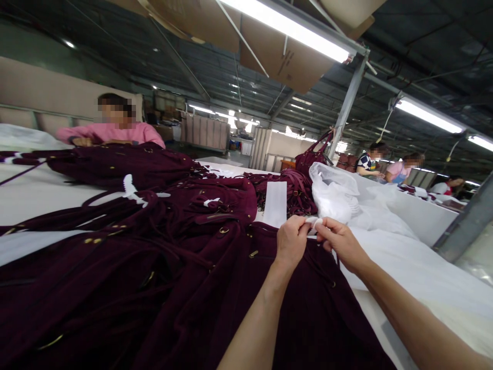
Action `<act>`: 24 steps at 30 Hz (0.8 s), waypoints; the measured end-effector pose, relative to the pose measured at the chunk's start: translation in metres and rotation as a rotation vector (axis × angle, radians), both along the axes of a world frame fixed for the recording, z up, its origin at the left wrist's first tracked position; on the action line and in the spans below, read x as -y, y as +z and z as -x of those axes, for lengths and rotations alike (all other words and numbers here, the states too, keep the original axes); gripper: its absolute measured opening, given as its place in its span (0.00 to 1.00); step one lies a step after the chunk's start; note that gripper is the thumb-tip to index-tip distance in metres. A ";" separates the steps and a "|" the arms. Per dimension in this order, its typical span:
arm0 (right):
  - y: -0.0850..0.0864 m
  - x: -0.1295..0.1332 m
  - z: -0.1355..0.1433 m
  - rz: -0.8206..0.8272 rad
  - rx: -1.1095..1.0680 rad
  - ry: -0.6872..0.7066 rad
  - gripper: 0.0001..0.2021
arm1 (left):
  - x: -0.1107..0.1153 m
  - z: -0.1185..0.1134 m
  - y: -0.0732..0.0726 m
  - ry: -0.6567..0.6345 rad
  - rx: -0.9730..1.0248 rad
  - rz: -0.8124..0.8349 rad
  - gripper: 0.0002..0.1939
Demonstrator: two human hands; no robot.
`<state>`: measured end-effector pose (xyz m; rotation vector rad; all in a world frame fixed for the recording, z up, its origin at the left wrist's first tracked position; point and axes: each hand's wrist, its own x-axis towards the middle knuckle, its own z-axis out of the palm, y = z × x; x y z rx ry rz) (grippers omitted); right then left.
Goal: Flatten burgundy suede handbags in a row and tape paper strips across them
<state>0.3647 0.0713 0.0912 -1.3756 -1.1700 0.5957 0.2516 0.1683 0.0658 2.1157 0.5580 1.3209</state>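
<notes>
- Passage: over white sheet (412, 262), right of right hand (341, 241).
- Left side: obstructed by heaped bags (185, 252).
- Ahead: straps (298, 187) and bunched plastic (335, 192) in the way.

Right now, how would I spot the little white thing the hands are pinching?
Find the big spread of dark maroon bags and follow it to its right side. There the left hand and right hand nearly meet, pinching the small white piece. Unlike the flat white rectangle and puffy plastic nearby, it's tiny and held.
</notes>
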 end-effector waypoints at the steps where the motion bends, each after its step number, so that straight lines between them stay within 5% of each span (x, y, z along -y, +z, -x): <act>1: 0.000 0.000 0.001 -0.006 -0.051 0.004 0.15 | 0.000 0.000 0.001 0.007 0.014 0.008 0.11; 6: 0.001 -0.001 0.010 0.083 -0.246 0.083 0.16 | 0.001 0.002 0.003 0.019 0.060 0.116 0.07; 24: 0.005 -0.015 0.009 0.138 -0.385 0.010 0.09 | 0.003 0.006 0.004 -0.089 0.177 0.038 0.11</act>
